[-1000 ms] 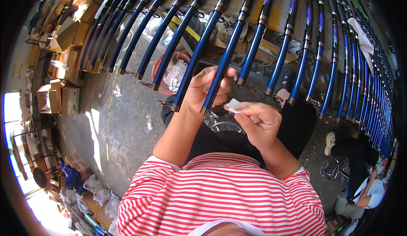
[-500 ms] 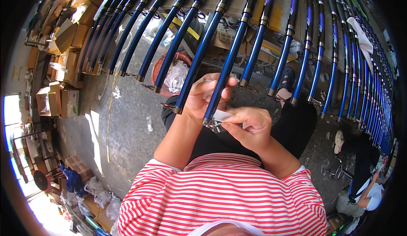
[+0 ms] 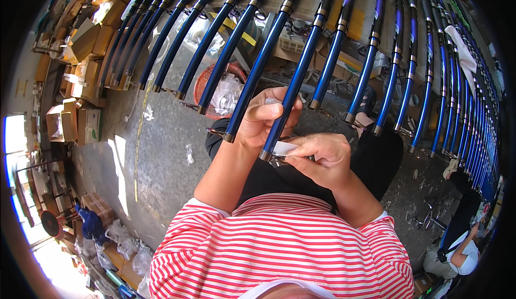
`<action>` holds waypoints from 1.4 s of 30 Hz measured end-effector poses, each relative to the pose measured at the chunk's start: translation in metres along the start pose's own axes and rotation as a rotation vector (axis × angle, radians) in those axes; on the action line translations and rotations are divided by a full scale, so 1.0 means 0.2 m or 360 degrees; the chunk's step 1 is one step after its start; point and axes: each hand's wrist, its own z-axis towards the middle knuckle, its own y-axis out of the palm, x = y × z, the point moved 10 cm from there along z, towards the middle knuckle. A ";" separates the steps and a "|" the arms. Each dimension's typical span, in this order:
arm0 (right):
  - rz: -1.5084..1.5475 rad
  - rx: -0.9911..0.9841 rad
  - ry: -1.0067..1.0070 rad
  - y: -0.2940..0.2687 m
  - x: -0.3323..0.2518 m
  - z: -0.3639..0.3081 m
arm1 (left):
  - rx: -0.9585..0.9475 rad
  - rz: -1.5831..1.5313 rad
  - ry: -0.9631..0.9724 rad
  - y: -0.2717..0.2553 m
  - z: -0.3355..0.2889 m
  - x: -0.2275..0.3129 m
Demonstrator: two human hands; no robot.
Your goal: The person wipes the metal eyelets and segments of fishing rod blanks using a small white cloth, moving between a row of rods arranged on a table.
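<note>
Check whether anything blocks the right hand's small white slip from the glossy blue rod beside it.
Nothing visible: the small white slip, pinched in the right hand, lies beside the lower end of the glossy blue rod; contact is unclear. The left hand is farther up.

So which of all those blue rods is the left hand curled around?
The blue rod between the thumb and fingers of the left hand. Only that one has the white piece pinched in the right hand beside its lower end.
</note>
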 end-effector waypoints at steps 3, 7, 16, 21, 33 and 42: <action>-0.0044 -0.0023 -0.0045 0.00 -0.02 0.01 | -0.0002 0.0128 0.0011 0.00 0.00 0.01; -0.0109 -0.0057 -0.0055 0.01 -0.04 0.02 | 0.0031 0.0286 0.0017 0.01 0.01 0.03; -0.0141 -0.0061 -0.0066 0.00 -0.05 0.02 | 0.0113 0.0352 0.0027 0.04 0.03 0.03; -0.0170 -0.0084 -0.0053 0.01 -0.06 0.02 | 0.0117 0.0283 0.0003 0.06 0.04 0.02; -0.0394 0.0180 -0.0088 -0.15 -0.16 -0.03 | 0.0422 -0.0060 0.0028 -0.17 0.13 -0.04; -0.0235 0.0546 0.0126 -0.43 -0.04 -0.25 | 0.0058 -0.0044 0.0070 -0.01 0.38 -0.06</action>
